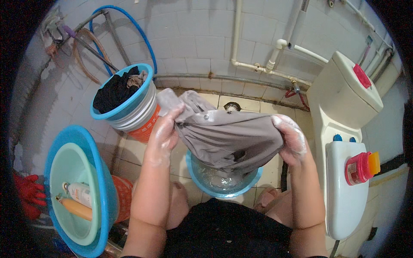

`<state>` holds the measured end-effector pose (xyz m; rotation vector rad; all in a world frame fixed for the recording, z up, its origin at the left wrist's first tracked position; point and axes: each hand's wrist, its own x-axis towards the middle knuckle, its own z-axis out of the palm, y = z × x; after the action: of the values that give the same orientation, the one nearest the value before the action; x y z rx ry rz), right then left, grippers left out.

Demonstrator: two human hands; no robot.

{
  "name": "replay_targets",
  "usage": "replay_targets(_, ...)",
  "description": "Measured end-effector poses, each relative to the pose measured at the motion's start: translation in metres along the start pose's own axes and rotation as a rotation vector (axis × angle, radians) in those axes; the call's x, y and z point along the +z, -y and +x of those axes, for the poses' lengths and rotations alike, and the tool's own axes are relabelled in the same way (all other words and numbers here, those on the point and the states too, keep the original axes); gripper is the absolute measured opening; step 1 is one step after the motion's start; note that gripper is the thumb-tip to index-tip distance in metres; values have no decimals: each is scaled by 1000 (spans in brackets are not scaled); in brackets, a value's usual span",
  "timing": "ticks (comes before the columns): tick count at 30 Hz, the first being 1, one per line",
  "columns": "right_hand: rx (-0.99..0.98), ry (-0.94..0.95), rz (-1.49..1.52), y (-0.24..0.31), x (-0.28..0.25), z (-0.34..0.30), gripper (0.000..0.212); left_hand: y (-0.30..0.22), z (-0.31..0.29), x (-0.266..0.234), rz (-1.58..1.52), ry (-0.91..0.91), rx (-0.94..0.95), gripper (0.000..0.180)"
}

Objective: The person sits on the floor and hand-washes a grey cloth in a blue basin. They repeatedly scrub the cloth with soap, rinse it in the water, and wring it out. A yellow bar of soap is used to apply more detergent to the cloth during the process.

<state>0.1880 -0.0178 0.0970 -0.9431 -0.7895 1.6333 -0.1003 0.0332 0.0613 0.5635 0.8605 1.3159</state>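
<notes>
A wet grey garment [232, 135] hangs stretched between my hands; its exact kind does not show. My left hand [167, 129] grips its bunched left end, which has a pale patch near the top. My right hand [292, 136], white with suds on its back, is closed on the right edge. Below the cloth, on the tiled floor between my feet, stands a blue basin [195, 178] with sudsy water. The garment's lower folds hang down into the basin, and the cloth hides its far side.
At the far left, a white bucket [150, 101] carries a blue basin of dark clothes [114, 96]. Nearer left, a pale green basin [56, 172] with bottles [79, 193] sits inside a larger blue one. A toilet [344, 198] with a pink container [358, 168] on its lid stands right.
</notes>
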Motion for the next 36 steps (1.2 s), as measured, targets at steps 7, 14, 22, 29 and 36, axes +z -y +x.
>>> replay_targets(7, -5, 55, 100, -7, -14, -2, 23, 20, 5, -9, 962, 242, 145, 53)
replay_targets(14, 183, 193, 31, -22, -10, -4, 23, 55, -18, 20, 1234, 596, 433, 51)
replay_targets(22, 146, 110, -383, -14, -17, -7, 31, 58, -19, 43, 1094, 734, -82, 34)
replay_targets(29, 210, 331, -1181, -24, -38, 5, 41, 25, -47, 62, 297, 319, -270, 27)
replay_targets(36, 117, 245, -1234, -11, -59, 14, 34, 4, -27, 31, 129, 361, -255, 24)
